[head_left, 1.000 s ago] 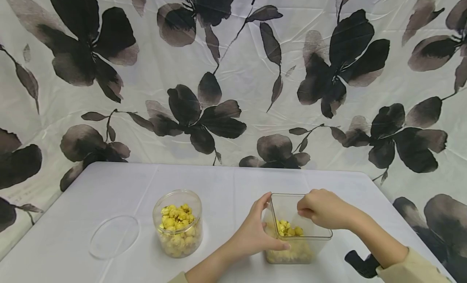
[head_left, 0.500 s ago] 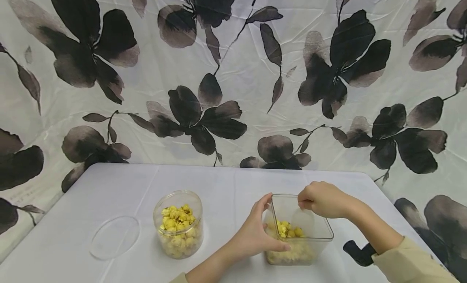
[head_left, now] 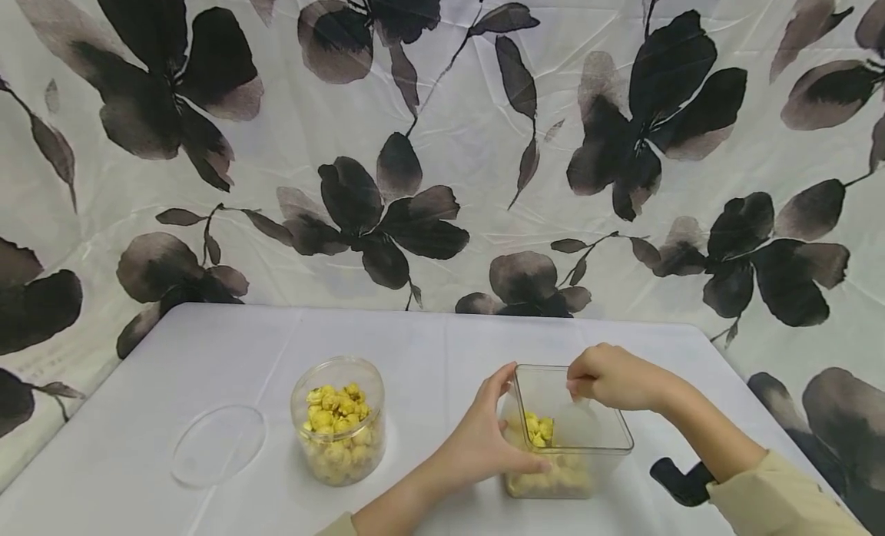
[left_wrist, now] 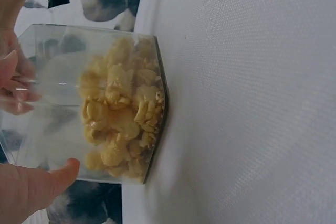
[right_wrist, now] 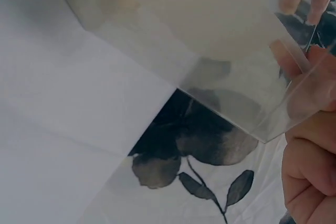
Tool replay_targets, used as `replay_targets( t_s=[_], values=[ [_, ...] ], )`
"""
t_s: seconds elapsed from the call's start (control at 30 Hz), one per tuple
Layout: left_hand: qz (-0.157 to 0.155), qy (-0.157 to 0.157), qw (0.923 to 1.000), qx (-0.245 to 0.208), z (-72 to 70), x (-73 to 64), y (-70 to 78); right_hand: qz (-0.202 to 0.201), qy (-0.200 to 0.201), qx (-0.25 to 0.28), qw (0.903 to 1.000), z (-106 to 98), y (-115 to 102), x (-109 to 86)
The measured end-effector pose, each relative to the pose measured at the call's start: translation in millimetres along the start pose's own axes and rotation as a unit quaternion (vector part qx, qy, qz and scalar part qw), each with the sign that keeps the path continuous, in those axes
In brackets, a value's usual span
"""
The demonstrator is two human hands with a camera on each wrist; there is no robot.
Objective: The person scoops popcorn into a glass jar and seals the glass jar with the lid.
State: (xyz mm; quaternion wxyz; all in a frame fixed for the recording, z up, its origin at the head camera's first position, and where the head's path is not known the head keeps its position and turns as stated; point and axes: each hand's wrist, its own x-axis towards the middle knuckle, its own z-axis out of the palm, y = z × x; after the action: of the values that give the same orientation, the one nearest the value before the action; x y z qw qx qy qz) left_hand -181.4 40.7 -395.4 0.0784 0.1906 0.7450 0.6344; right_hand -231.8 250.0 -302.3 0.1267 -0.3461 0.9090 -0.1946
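Note:
In the head view my left hand (head_left: 477, 436) grips the near left side of a clear square container (head_left: 608, 471), thumb across its front and fingers behind. Yellow popcorn (left_wrist: 118, 114) fills its lower part, as the left wrist view shows. Above the rim, my right hand (head_left: 615, 378) has curled fingers that pinch a translucent, whitish scoop-like piece (head_left: 588, 421). That piece reaches down into the container and covers part of the popcorn; its exact shape is hard to make out. The right wrist view shows curled fingers (right_wrist: 310, 166) beside the container's corner.
A round clear jar (head_left: 339, 428) with yellow popcorn stands to the left, without a lid on it. Farther left lies a clear round lid (head_left: 218, 446) on the white tabletop (head_left: 429, 367). A floral cloth (head_left: 415, 175) hangs behind. A black band (head_left: 681, 482) is at my right wrist.
My right hand has risen slightly from its position a second ago. Less yellow popcorn shows through the container's opening, on its right side. My left hand keeps its grip.

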Motion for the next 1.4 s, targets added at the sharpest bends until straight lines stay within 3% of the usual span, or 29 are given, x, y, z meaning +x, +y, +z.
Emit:
replay_targets(
  t_s=[0.2, 0.47, 0.67, 0.8, 0.97, 1.07, 1.17, 1.27, 1.4],
  values=[
    [-0.005, 0.002, 1.0, 0.0, 0.5, -0.3, -0.5, 0.061, 0.048, 0.05, 0.9957, 7.7, -1.2, -12.3],
    [-0.006, 0.009, 0.9999, 0.004, 0.3, -0.5, -1.1, 0.133, 0.111, 0.087, 0.981, 21.7, -15.4, -23.3],
    [-0.01, 0.009, 0.9999, 0.0, 0.8, -0.3, -2.4, 0.153, 0.134, 0.112, 0.9726, 26.7, -15.6, -24.9],
    [-0.012, 0.008, 0.9999, 0.001, 1.5, -0.3, -2.6, 0.139, 0.123, 0.106, 0.9769, 26.1, -14.3, -27.4],
    [-0.013, 0.005, 0.9999, 0.002, 2.8, -0.7, -2.0, 0.093, 0.104, 0.066, 0.988, 19.3, -14.7, -31.3],
    [-0.011, 0.004, 0.9999, 0.003, 3.5, -0.3, -1.2, 0.068, 0.122, 0.02, 0.99, 12.0, -18.1, -33.3],
    [-0.008, 0.004, 1.0, 0.0, 3.6, 0.4, -0.3, 0.035, 0.168, -0.07, 0.9827, 9.3, -21.9, -32.1],
    [-0.005, 0.004, 1.0, -0.002, 3.4, 0.9, 0.1, 0.01, 0.198, -0.17, 0.9653, 15.9, -23.1, -25.4],
    [-0.005, 0.003, 1.0, -0.004, 3.7, 0.8, -0.3, -0.016, 0.173, -0.187, 0.9669, 29.2, -18.6, -14.8]
  ],
)
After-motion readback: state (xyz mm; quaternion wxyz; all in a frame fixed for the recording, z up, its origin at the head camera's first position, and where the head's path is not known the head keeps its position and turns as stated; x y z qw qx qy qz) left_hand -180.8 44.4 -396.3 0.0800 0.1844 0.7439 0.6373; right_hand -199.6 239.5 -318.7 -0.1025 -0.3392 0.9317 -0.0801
